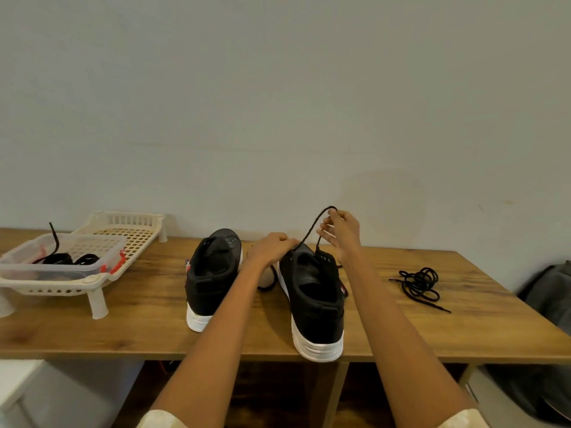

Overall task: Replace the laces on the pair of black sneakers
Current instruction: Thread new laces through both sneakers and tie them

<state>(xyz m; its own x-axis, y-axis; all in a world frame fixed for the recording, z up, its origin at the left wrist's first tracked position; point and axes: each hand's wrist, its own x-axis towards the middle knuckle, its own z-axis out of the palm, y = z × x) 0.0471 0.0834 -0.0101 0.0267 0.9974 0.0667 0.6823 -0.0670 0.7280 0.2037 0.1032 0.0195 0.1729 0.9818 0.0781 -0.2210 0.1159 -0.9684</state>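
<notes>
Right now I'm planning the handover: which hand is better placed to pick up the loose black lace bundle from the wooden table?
Right. The right hand, though pinching the threaded black lace, is nearer the loose black lace bundle; the left hand is busy at the right-side black sneaker.

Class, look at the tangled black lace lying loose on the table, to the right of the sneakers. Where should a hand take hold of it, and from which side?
Probably by the straight tail that sticks out of the loose lace toward the table's near right. It lies clear of the knotted coils, so a pinch from above, on the near side, should catch one strand rather than a loop.
</notes>
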